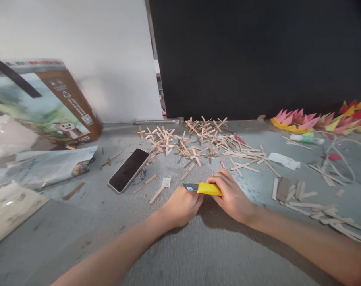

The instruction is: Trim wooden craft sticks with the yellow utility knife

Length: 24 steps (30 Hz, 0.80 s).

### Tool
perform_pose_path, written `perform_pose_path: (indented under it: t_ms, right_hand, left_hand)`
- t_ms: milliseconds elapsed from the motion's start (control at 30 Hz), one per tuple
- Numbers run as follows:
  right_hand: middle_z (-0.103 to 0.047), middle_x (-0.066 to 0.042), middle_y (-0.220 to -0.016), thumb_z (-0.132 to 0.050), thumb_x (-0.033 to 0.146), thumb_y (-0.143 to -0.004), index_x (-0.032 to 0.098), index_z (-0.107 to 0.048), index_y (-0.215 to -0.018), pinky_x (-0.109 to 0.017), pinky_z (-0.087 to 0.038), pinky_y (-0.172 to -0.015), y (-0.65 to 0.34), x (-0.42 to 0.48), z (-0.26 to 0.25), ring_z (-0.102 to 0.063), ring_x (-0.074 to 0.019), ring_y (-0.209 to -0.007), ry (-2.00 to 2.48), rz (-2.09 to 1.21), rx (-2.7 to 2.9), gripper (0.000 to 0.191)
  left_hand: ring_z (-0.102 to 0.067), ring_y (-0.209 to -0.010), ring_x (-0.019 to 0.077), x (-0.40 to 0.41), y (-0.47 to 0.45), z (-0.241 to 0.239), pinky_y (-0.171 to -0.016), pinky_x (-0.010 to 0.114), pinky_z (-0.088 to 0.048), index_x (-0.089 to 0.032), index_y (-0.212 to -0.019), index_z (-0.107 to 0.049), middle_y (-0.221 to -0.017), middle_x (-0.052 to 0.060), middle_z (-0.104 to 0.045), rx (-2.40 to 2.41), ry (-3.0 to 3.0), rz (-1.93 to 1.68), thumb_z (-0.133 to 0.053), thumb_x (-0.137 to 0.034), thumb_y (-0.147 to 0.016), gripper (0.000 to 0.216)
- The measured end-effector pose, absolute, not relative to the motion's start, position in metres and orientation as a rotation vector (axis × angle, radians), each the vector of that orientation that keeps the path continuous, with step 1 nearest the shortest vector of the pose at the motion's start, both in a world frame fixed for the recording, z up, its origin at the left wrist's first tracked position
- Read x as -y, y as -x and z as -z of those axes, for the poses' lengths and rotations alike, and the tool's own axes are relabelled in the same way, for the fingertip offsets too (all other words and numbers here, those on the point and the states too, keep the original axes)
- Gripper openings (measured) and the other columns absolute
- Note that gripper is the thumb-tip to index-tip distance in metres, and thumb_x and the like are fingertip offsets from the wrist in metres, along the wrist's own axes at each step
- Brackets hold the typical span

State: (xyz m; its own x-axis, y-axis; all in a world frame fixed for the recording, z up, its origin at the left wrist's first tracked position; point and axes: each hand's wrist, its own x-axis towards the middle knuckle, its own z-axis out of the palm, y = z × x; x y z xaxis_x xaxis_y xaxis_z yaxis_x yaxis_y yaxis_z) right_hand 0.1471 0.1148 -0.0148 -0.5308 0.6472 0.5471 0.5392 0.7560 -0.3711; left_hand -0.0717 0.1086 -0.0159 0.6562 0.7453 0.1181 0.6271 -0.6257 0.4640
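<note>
A yellow utility knife [208, 188] with a short grey blade pointing left lies low over the grey table [198, 254]. My right hand [232, 198] is closed around its yellow handle. My left hand [182, 206] is curled shut just under the blade end, its fingertips touching the knife. A loose wooden stick [158, 193] with a small pale tag lies just left of the blade. A heap of crossed wooden sticks [195, 143] spreads behind both hands.
A dark phone [128, 170] lies face up to the left. A tilted printed box [46, 103] and plastic bags [34, 169] fill the far left. Flat sticks [305, 198], cables [338, 159] and coloured paper flowers [317, 121] sit at the right. A black panel [257, 59] stands behind.
</note>
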Motion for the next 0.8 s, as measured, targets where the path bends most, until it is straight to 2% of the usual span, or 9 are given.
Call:
perform_pose_path:
  t_ms: [200, 300, 400, 467, 567, 667, 800]
  right_hand:
    - [-0.063, -0.006, -0.099, -0.061, 0.018, -0.102, 0.023, -0.055, -0.114, -0.044, -0.050, -0.090, -0.149, -0.115, 0.018, -0.056, -0.0264, -0.099, 0.868, -0.249, 2.265, 0.015]
    - [-0.063, -0.006, -0.096, -0.061, 0.021, -0.102, 0.024, -0.057, -0.112, -0.041, -0.051, -0.088, -0.149, -0.115, 0.020, -0.058, -0.0255, -0.097, 0.873, -0.285, 2.212, 0.011]
    - [-0.064, -0.005, -0.099, -0.063, 0.026, -0.101, 0.024, -0.056, -0.119, -0.037, -0.052, -0.086, -0.147, -0.114, 0.018, -0.062, -0.0225, -0.093, 0.983, -0.406, 2.067, 0.020]
    - [-0.063, -0.004, -0.096, -0.062, 0.033, -0.102, 0.024, -0.052, -0.128, -0.034, -0.052, -0.079, -0.145, -0.113, 0.016, -0.063, -0.0197, -0.085, 1.069, -0.512, 1.974, 0.029]
    - [-0.059, 0.001, -0.079, -0.051, 0.038, -0.107, 0.023, -0.049, -0.135, -0.029, -0.048, -0.063, -0.145, -0.113, 0.011, -0.059, -0.0161, -0.067, 1.126, -0.666, 1.914, 0.031]
    - [-0.059, 0.004, -0.068, -0.044, 0.041, -0.110, 0.023, -0.049, -0.144, -0.026, -0.042, -0.053, -0.146, -0.114, 0.008, -0.055, -0.0138, -0.057, 1.130, -0.868, 1.864, 0.038]
    - [-0.063, 0.005, -0.064, -0.045, 0.044, -0.110, 0.023, -0.048, -0.154, -0.025, -0.039, -0.050, -0.147, -0.115, 0.005, -0.051, -0.0119, -0.049, 1.142, -1.084, 1.792, 0.049]
  left_hand:
    - [-0.056, -0.071, 0.0170, -0.110, 0.070, 0.016, -0.069, 0.028, -0.044, -0.021, -0.092, -0.053, -0.081, 0.003, -0.061, -1.082, -2.124, -0.668, -0.045, -0.026, -0.101, 0.013]
    - [-0.044, -0.059, 0.0125, -0.117, 0.069, 0.018, -0.059, 0.024, -0.037, -0.022, -0.084, -0.044, -0.067, -0.004, -0.049, -1.050, -1.746, -0.866, -0.048, -0.029, -0.098, 0.016]
    - [-0.032, -0.051, 0.0100, -0.124, 0.069, 0.016, -0.052, 0.023, -0.029, -0.023, -0.080, -0.038, -0.058, -0.008, -0.036, -1.055, -1.460, -0.961, -0.040, -0.038, -0.102, 0.027]
    - [-0.030, -0.050, 0.0090, -0.126, 0.068, 0.013, -0.051, 0.022, -0.027, -0.023, -0.080, -0.037, -0.058, -0.009, -0.035, -1.045, -1.370, -0.990, -0.037, -0.049, -0.104, 0.035]
    - [-0.028, -0.049, 0.0081, -0.126, 0.067, 0.009, -0.048, 0.021, -0.025, -0.023, -0.084, -0.039, -0.060, -0.009, -0.036, -1.032, -1.309, -0.986, -0.039, -0.059, -0.103, 0.041]
    - [-0.025, -0.047, 0.0080, -0.124, 0.067, 0.006, -0.047, 0.021, -0.023, -0.024, -0.086, -0.039, -0.058, -0.010, -0.034, -1.037, -1.312, -0.972, -0.039, -0.059, -0.104, 0.040]
    - [-0.026, -0.047, 0.0085, -0.122, 0.067, 0.006, -0.048, 0.022, -0.024, -0.024, -0.085, -0.037, -0.057, -0.010, -0.034, -1.056, -1.346, -0.995, -0.038, -0.059, -0.105, 0.041]
